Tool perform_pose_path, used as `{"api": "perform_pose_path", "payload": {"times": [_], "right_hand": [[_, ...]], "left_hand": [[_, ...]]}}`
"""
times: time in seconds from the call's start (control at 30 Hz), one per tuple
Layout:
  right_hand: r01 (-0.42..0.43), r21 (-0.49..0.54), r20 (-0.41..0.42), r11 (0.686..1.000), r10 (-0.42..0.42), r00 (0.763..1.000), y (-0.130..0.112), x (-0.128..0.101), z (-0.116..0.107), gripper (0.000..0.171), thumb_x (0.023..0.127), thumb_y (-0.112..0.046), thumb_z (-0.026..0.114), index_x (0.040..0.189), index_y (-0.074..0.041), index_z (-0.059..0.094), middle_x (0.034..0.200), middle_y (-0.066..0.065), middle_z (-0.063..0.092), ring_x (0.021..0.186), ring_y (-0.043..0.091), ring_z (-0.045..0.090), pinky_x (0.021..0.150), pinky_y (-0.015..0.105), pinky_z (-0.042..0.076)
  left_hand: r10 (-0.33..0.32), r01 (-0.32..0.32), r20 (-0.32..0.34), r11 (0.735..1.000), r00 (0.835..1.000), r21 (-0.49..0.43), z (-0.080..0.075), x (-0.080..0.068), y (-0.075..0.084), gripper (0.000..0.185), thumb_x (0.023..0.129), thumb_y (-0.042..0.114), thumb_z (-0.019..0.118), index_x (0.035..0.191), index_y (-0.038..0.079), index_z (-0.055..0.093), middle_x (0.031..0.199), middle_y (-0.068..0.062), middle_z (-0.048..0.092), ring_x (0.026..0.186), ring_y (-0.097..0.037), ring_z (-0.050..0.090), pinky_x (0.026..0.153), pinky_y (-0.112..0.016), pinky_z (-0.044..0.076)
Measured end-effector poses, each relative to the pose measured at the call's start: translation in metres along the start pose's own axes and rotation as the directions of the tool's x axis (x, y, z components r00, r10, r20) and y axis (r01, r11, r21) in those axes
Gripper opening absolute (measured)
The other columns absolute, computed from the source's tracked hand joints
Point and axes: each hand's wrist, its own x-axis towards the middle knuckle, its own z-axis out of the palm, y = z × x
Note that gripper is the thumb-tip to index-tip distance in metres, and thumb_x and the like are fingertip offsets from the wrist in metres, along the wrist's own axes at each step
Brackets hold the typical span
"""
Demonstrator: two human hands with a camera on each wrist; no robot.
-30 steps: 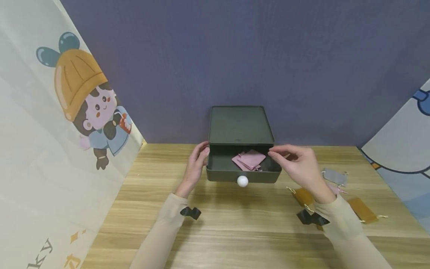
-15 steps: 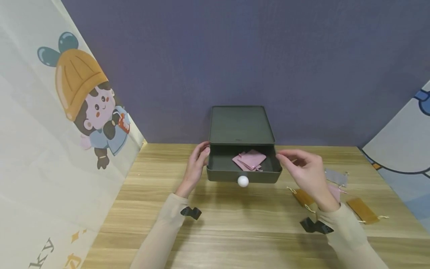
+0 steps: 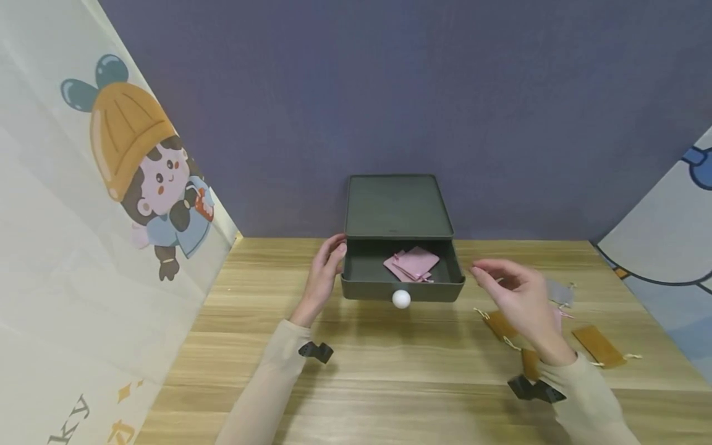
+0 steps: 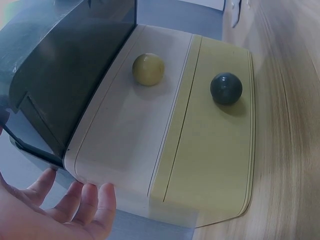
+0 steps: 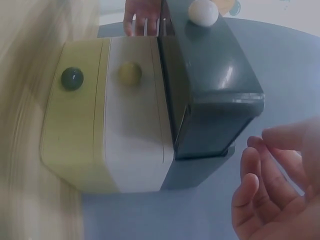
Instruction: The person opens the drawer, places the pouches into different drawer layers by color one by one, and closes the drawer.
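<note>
A small stacked drawer unit (image 3: 397, 207) stands against the back wall, its dark green top drawer (image 3: 372, 292) pulled out. Folded pink drawstring pouches (image 3: 416, 262) lie inside that drawer, behind its white knob (image 3: 402, 299). My left hand (image 3: 322, 272) rests its fingertips against the unit's left side, fingers fairly straight. To the right of the drawer, my right hand (image 3: 517, 303) hovers with loosely bent fingers and nothing in them. In the right wrist view, the white middle drawer (image 5: 135, 115) and the yellow-green bottom drawer (image 5: 75, 125) are closed.
On the wooden table (image 3: 389, 383) at the right lie ochre drawstring pouches (image 3: 599, 346) and a grey pouch (image 3: 559, 292). A pink pouch is mostly hidden behind my right hand. A purple-blue wall (image 3: 389, 93) stands right behind the unit.
My right hand has moved from the open drawer's right edge out to the right and toward me. The left hand, the drawer and the pink pouches inside have stayed put.
</note>
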Motion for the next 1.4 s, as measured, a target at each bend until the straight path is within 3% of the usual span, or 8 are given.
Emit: {"api": "perform_pose_path", "payload": {"times": [0.13, 0.3, 0.47, 0.63, 0.97, 1.17, 1.4], "right_hand": [[-0.027, -0.020, -0.009, 0.999, 0.027, 1.000, 0.008, -0.005, -0.008, 0.017, 0.096, -0.004, 0.077, 0.113, -0.001, 0.080, 0.090, -0.014, 0.079, 0.076, -0.002, 0.069, 0.066, 0.011, 0.054], [-0.050, -0.046, -0.022, 0.998, 0.049, 0.999, 0.019, -0.010, -0.014, 0.017, 0.096, -0.003, 0.077, 0.112, 0.003, 0.078, 0.086, -0.024, 0.074, 0.074, -0.003, 0.068, 0.065, 0.010, 0.053], [-0.069, -0.078, -0.010, 0.995, 0.068, 0.998, 0.031, -0.018, -0.022, 0.018, 0.097, -0.006, 0.077, 0.113, 0.003, 0.078, 0.092, -0.024, 0.075, 0.076, -0.006, 0.067, 0.067, 0.009, 0.052], [-0.115, -0.141, 0.031, 0.983, 0.121, 0.992, 0.046, -0.028, -0.030, 0.022, 0.100, -0.013, 0.075, 0.116, 0.001, 0.078, 0.101, -0.038, 0.067, 0.081, -0.007, 0.065, 0.070, 0.010, 0.052], [-0.149, -0.202, 0.028, 0.968, 0.158, 0.987, 0.062, -0.037, -0.036, 0.022, 0.100, -0.018, 0.076, 0.116, -0.003, 0.079, 0.099, -0.043, 0.063, 0.078, -0.009, 0.063, 0.068, 0.010, 0.051], [-0.197, -0.260, 0.062, 0.945, 0.219, 0.974, 0.071, -0.044, -0.046, 0.024, 0.101, -0.022, 0.075, 0.119, -0.007, 0.079, 0.099, -0.039, 0.064, 0.081, -0.009, 0.063, 0.068, 0.013, 0.050], [-0.275, -0.292, 0.077, 0.916, 0.309, 0.948, 0.078, -0.047, -0.059, 0.035, 0.102, -0.034, 0.074, 0.123, -0.007, 0.077, 0.097, -0.017, 0.078, 0.082, -0.010, 0.063, 0.067, 0.017, 0.051]], "left_hand": [[0.002, -0.002, 0.002, 1.000, 1.000, 0.002, 0.000, 0.000, -0.002, 0.051, 0.109, 0.030, 0.052, 0.154, 0.005, 0.052, 0.156, -0.019, 0.056, 0.142, -0.035, 0.054, 0.096, -0.035, 0.053], [0.012, -0.012, 0.000, 1.000, 1.000, -0.009, 0.000, -0.001, -0.001, 0.051, 0.109, 0.029, 0.051, 0.154, 0.004, 0.052, 0.156, -0.020, 0.056, 0.141, -0.035, 0.055, 0.093, -0.032, 0.053], [0.004, -0.004, 0.005, 1.000, 1.000, -0.008, 0.000, 0.000, 0.000, 0.052, 0.109, 0.030, 0.052, 0.154, 0.005, 0.052, 0.157, -0.018, 0.056, 0.142, -0.035, 0.054, 0.096, -0.036, 0.053], [0.001, -0.001, 0.007, 1.000, 1.000, -0.003, 0.001, -0.001, 0.000, 0.052, 0.109, 0.030, 0.051, 0.154, 0.004, 0.051, 0.157, -0.019, 0.055, 0.142, -0.035, 0.054, 0.099, -0.039, 0.054], [-0.017, 0.017, 0.009, 1.000, 1.000, -0.007, 0.000, -0.002, 0.000, 0.053, 0.109, 0.034, 0.051, 0.155, 0.006, 0.052, 0.158, -0.017, 0.055, 0.144, -0.035, 0.053, 0.103, -0.044, 0.053], [-0.012, 0.012, 0.007, 1.000, 1.000, -0.001, 0.000, -0.003, 0.002, 0.053, 0.109, 0.033, 0.051, 0.154, 0.006, 0.052, 0.158, -0.017, 0.055, 0.143, -0.035, 0.053, 0.102, -0.043, 0.054], [-0.015, 0.015, 0.002, 1.000, 1.000, -0.014, -0.001, -0.003, 0.004, 0.053, 0.109, 0.033, 0.052, 0.155, 0.006, 0.051, 0.159, -0.017, 0.054, 0.145, -0.035, 0.052, 0.105, -0.046, 0.052]]}}
